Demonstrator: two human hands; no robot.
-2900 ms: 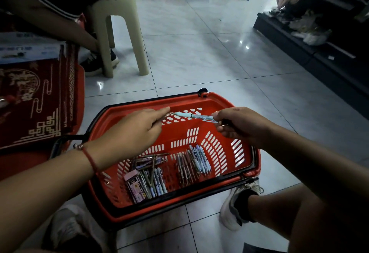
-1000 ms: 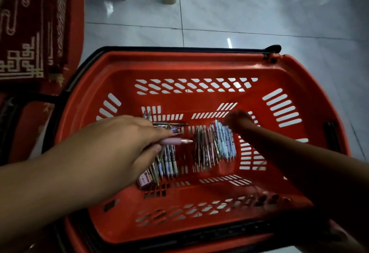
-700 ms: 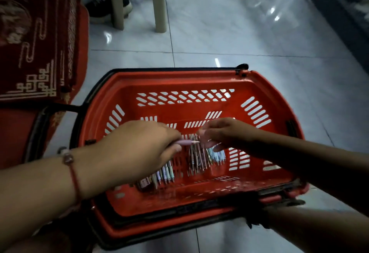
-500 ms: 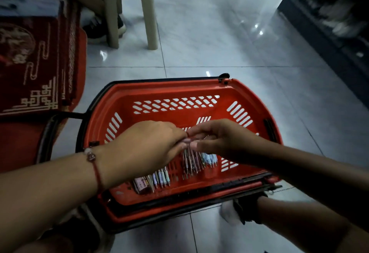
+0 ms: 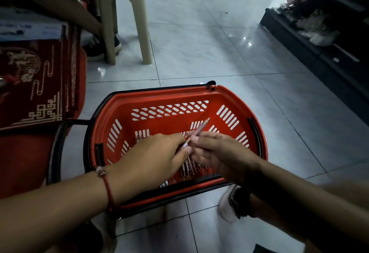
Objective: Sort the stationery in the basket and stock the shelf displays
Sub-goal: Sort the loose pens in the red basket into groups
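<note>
A red plastic basket [image 5: 175, 97] with black handles stands on the tiled floor in front of me. Both my hands hover over it, close together. My left hand [image 5: 155, 153] and my right hand [image 5: 221, 154] meet at a pink pen [image 5: 198, 130], which sticks up and to the right from between their fingertips. Both pinch its lower end. Several pens [image 5: 187, 169] lie on the basket's floor, mostly hidden beneath my hands.
A beige plastic stool [image 5: 123, 23] stands behind the basket, with another person's arm and dark shoe [image 5: 99, 47] beside it. A red box with gold patterns [image 5: 32, 85] sits at left. A dark low shelf [image 5: 319, 49] runs along the right. My white shoe [image 5: 229, 204] is under my right arm.
My left hand lifted the pink pen from the left pile and brought it to my right hand, which now grips it too. The pen now tilts up to the right. The view has tilted up.
</note>
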